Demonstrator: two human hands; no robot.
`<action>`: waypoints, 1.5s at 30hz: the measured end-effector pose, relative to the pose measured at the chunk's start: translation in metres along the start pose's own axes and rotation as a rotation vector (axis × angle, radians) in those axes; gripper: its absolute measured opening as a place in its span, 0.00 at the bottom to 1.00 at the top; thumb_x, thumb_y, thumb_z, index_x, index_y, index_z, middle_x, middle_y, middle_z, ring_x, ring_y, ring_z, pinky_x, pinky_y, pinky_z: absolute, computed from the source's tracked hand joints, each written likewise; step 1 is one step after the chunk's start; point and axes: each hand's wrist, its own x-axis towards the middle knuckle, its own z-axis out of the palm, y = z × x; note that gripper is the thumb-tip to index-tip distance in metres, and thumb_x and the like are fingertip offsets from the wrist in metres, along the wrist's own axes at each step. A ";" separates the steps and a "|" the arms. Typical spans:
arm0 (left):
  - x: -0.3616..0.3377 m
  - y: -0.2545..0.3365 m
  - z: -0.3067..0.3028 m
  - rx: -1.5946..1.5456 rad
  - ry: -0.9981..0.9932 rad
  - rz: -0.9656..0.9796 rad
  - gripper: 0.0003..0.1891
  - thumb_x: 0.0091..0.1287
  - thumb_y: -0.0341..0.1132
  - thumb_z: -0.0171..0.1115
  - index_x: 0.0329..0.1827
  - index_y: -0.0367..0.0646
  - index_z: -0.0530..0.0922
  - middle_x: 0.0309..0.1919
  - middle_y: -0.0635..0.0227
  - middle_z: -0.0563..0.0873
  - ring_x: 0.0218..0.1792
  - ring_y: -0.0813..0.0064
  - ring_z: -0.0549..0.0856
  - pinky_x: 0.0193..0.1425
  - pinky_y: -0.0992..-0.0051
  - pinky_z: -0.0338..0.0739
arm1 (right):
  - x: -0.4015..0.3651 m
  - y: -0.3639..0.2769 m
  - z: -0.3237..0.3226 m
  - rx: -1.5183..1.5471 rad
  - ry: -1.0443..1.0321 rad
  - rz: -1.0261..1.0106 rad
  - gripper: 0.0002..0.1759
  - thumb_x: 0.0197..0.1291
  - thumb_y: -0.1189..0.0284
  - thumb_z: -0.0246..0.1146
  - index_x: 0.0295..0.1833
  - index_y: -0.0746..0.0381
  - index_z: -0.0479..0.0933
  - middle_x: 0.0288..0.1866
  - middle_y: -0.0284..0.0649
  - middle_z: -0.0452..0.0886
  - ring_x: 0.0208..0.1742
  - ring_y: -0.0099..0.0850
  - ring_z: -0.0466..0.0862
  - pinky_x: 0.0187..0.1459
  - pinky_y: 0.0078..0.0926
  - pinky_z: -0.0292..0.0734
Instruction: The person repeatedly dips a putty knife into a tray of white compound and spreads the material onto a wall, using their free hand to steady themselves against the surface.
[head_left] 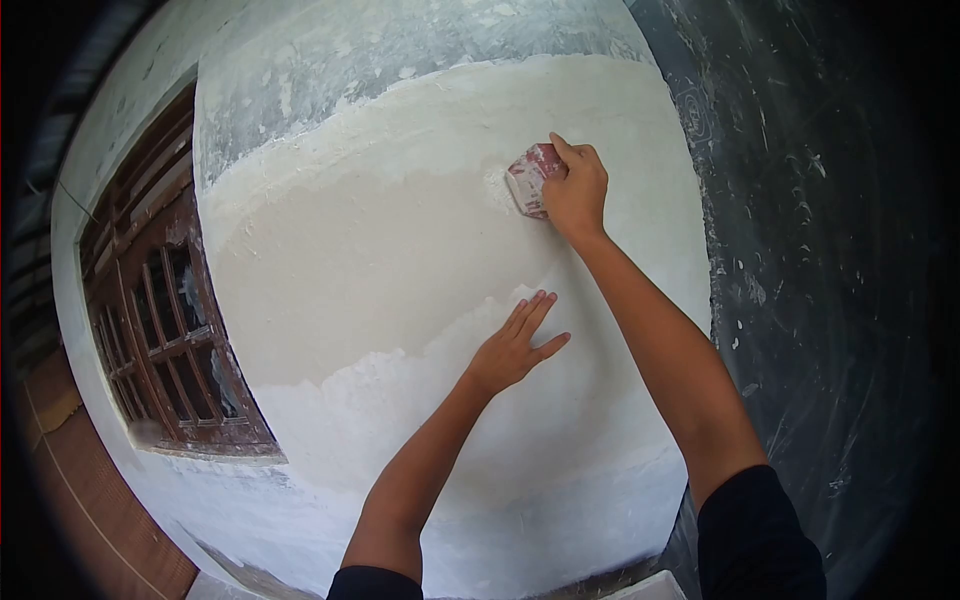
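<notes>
My right hand point(577, 190) grips a dark red putty scraper point(530, 178) smeared with white filler, its broad edge against the wall. A small ridge of wet putty point(495, 188) lies along the scraper's left edge. Lower down, my left hand point(513, 345) is at the wall surface with its fingers stretched out, holding nothing. Between and left of my hands spreads a damp beige patch of putty point(340, 270), bordered above and below by paler, whiter coating on the wall point(400, 440).
At the left, a brown wooden window point(175, 350) with barred panes is set into the wall. Rough grey-blue plaster point(400, 50) runs along the top. A dark, white-spattered surface point(810, 250) stands on the right. A pale object's edge point(650, 588) shows at bottom right.
</notes>
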 end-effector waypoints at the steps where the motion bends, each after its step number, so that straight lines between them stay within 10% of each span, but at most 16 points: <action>1: 0.000 -0.001 0.001 0.001 0.002 0.000 0.30 0.51 0.14 0.56 0.58 0.51 0.76 0.72 0.46 0.60 0.73 0.47 0.63 0.75 0.53 0.64 | 0.001 0.002 0.002 0.001 0.000 -0.002 0.28 0.49 0.86 0.56 0.58 0.62 0.81 0.49 0.48 0.79 0.50 0.44 0.81 0.53 0.36 0.77; 4: -0.003 -0.001 0.004 0.025 0.007 0.027 0.31 0.49 0.15 0.56 0.58 0.49 0.73 0.71 0.45 0.61 0.73 0.46 0.64 0.75 0.52 0.64 | -0.001 0.006 0.007 -0.006 -0.212 -0.081 0.28 0.49 0.85 0.56 0.59 0.62 0.80 0.49 0.47 0.78 0.50 0.44 0.81 0.52 0.36 0.77; 11: -0.001 0.005 -0.002 -0.129 0.079 -0.024 0.28 0.47 0.15 0.55 0.54 0.45 0.70 0.68 0.45 0.64 0.70 0.42 0.67 0.73 0.47 0.65 | 0.000 0.008 -0.002 -0.033 0.061 -0.069 0.27 0.51 0.85 0.56 0.58 0.61 0.81 0.49 0.47 0.78 0.50 0.44 0.81 0.54 0.37 0.76; 13: -0.004 0.002 0.003 -0.116 0.099 -0.021 0.29 0.46 0.15 0.54 0.54 0.45 0.70 0.68 0.45 0.64 0.70 0.42 0.67 0.73 0.46 0.65 | -0.003 0.012 0.002 -0.036 -0.244 -0.151 0.28 0.51 0.85 0.56 0.60 0.61 0.79 0.50 0.46 0.77 0.50 0.43 0.81 0.53 0.36 0.77; 17: -0.007 -0.001 0.008 -0.069 0.098 0.021 0.28 0.45 0.13 0.55 0.53 0.45 0.71 0.66 0.47 0.65 0.70 0.42 0.67 0.72 0.47 0.68 | 0.000 0.010 -0.003 -0.117 0.125 0.049 0.27 0.50 0.86 0.56 0.58 0.62 0.81 0.49 0.48 0.78 0.50 0.44 0.81 0.53 0.35 0.77; 23: -0.009 0.000 0.007 -0.073 0.085 -0.001 0.22 0.48 0.14 0.59 0.47 0.44 0.74 0.66 0.49 0.66 0.70 0.46 0.68 0.71 0.50 0.71 | -0.012 0.015 0.002 0.098 -0.162 -0.127 0.26 0.50 0.87 0.54 0.55 0.63 0.82 0.46 0.50 0.80 0.50 0.45 0.82 0.53 0.35 0.77; 29: -0.007 0.002 0.003 0.034 0.067 0.045 0.15 0.51 0.16 0.61 0.40 0.43 0.77 0.66 0.51 0.67 0.70 0.49 0.69 0.70 0.53 0.72 | -0.003 0.021 -0.011 -0.058 0.191 0.044 0.26 0.52 0.87 0.54 0.58 0.63 0.80 0.47 0.48 0.79 0.49 0.45 0.81 0.53 0.36 0.76; 34: -0.006 0.013 0.007 0.028 0.058 0.015 0.11 0.53 0.18 0.59 0.38 0.41 0.77 0.64 0.51 0.69 0.68 0.50 0.70 0.71 0.53 0.72 | -0.014 0.021 -0.006 -0.041 -0.131 -0.118 0.27 0.52 0.88 0.54 0.59 0.62 0.80 0.47 0.47 0.78 0.50 0.43 0.81 0.53 0.35 0.76; 37: -0.005 0.012 0.007 0.038 0.111 -0.001 0.07 0.54 0.21 0.59 0.35 0.38 0.76 0.56 0.53 0.74 0.66 0.51 0.73 0.71 0.53 0.72 | -0.004 0.017 -0.021 -0.001 0.178 0.128 0.27 0.52 0.88 0.54 0.58 0.61 0.81 0.49 0.48 0.79 0.52 0.44 0.81 0.55 0.35 0.76; 43: -0.002 0.005 0.004 0.078 0.108 0.036 0.02 0.55 0.22 0.57 0.31 0.36 0.74 0.40 0.58 0.76 0.60 0.54 0.77 0.70 0.52 0.72 | -0.009 0.031 -0.007 -0.086 -0.166 -0.162 0.28 0.51 0.87 0.55 0.59 0.62 0.80 0.47 0.46 0.78 0.49 0.42 0.81 0.51 0.33 0.77; 45: -0.002 0.005 0.005 0.099 0.086 0.054 0.03 0.53 0.24 0.57 0.30 0.36 0.74 0.37 0.57 0.76 0.58 0.54 0.77 0.71 0.51 0.71 | -0.007 0.025 -0.014 -0.117 0.151 0.085 0.27 0.51 0.87 0.55 0.57 0.61 0.81 0.46 0.48 0.79 0.50 0.43 0.81 0.52 0.34 0.77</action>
